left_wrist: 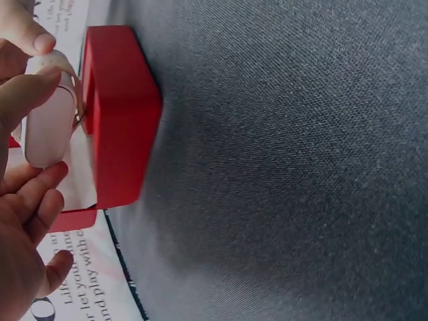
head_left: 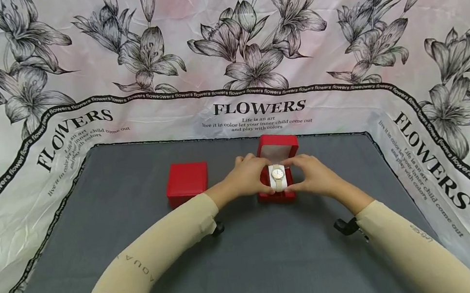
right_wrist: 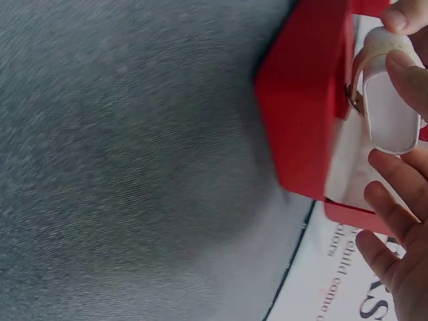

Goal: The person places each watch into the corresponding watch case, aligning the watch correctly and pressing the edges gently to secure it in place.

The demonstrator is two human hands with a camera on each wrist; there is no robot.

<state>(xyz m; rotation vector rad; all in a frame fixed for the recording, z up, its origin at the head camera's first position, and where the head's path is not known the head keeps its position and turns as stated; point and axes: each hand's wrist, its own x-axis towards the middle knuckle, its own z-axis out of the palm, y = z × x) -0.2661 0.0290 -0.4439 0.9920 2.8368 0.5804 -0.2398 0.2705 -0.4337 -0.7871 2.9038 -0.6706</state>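
Note:
A wristwatch with a round pale dial and light strap is wrapped round a white cushion. My left hand grips the cushion's left side, thumb near the front and fingers toward the back. From the right, my right hand pinches the same cushion in the same way. Both hold it over an open red box, whose hinged lid stands raised behind and shows a pale lining. In the right wrist view, the strap's buckle hangs beside the cushion's smooth end.
A closed red box sits to the left of the open one, close to my left forearm. Grey cloth covers the table surface, bordered by white fabric with printed flowers and lettering. Each wrist wears a black strap device.

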